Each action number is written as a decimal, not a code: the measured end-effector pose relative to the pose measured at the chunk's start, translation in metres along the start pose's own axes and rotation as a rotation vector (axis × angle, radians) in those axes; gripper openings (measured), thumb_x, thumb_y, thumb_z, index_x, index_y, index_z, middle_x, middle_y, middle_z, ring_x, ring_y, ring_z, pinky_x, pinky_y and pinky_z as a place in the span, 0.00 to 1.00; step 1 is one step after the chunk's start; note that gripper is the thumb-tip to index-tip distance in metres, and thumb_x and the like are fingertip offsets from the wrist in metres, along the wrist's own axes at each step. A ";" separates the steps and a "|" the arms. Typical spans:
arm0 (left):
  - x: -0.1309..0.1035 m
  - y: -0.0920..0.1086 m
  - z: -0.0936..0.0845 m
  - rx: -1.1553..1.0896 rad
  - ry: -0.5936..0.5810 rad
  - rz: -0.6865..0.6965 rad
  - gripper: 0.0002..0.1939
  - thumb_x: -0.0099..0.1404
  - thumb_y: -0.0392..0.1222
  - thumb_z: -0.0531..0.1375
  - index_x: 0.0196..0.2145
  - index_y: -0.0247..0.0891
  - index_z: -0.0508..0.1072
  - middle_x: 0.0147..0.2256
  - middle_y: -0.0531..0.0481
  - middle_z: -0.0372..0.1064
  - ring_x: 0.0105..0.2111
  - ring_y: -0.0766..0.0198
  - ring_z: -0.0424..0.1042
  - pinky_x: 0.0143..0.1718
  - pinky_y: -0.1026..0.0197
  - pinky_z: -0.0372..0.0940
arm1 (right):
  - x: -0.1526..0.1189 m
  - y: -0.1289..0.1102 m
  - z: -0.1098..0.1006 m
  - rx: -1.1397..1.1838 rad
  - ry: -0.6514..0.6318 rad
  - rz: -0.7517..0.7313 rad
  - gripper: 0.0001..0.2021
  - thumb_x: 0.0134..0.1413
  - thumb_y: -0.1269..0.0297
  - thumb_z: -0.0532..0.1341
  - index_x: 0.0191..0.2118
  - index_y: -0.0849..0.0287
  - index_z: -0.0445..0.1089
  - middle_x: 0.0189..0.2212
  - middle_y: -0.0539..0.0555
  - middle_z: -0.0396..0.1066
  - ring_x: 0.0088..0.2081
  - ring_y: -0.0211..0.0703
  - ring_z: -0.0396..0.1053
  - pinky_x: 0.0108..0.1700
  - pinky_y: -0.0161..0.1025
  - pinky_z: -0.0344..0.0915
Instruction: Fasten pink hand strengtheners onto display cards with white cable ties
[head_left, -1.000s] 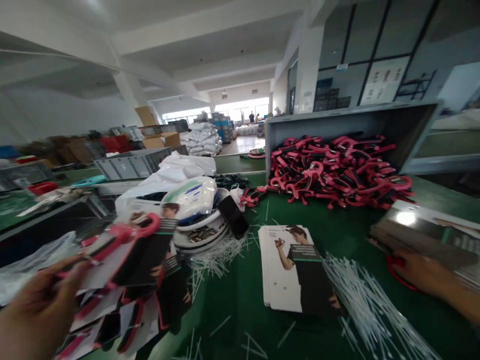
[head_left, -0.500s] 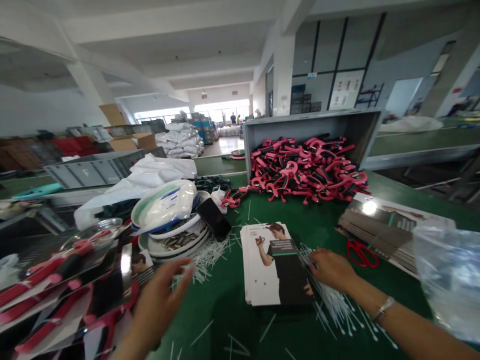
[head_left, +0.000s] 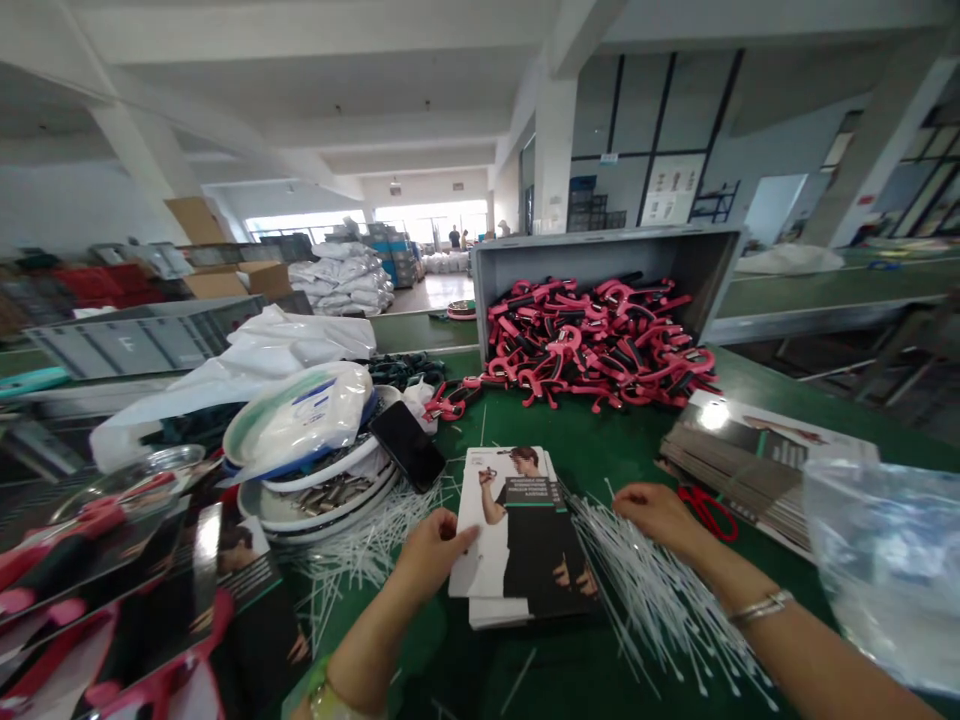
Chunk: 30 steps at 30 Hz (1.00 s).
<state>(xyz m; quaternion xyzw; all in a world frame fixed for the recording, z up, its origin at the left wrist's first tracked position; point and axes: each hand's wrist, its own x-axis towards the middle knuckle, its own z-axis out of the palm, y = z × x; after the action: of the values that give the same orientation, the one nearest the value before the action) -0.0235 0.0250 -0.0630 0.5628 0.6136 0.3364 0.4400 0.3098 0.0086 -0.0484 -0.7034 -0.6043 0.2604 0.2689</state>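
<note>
My left hand (head_left: 436, 550) pinches the left edge of the top printed card (head_left: 536, 570), thumb on its face. That card sits slightly askew on a stack of similar cards in front of me. To the right of the stack, a loose bundle of white cable ties (head_left: 660, 610) fans out over the green table. My right hand (head_left: 654, 512) is above the bundle's upper end with its fingers pinched together, and a thin cable tie shows at the fingertips. More cable ties (head_left: 352, 550) lie scattered left of the cards.
A grey crate (head_left: 600, 238) on its side spills pink-and-black clamps (head_left: 585, 345). Left are stacked bowls (head_left: 315, 500), a black phone (head_left: 407, 447) and carded clamps (head_left: 112, 610). Red scissors (head_left: 709, 513), a strapped card stack (head_left: 750, 460) and a clear plastic bag (head_left: 892, 560) are at right.
My left hand has come right from the carded clamps and closed on the top card, which has shifted left on its stack. My right hand has lifted slightly from the cable ties.
</note>
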 end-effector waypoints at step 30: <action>-0.047 0.057 0.041 -0.943 -0.167 -0.107 0.30 0.47 0.38 0.69 0.47 0.38 0.65 0.35 0.48 0.75 0.29 0.62 0.73 0.32 0.61 0.66 | -0.067 -0.087 0.051 0.223 0.391 -0.765 0.08 0.62 0.72 0.50 0.45 0.56 0.61 0.33 0.51 0.73 0.22 0.32 0.69 0.26 0.31 0.69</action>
<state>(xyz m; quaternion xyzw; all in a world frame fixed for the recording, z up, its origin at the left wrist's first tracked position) 0.0356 -0.0164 -0.0195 0.2946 0.3850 0.5082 0.7118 0.2034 -0.0433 -0.0219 -0.4317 -0.7269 0.0678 0.5297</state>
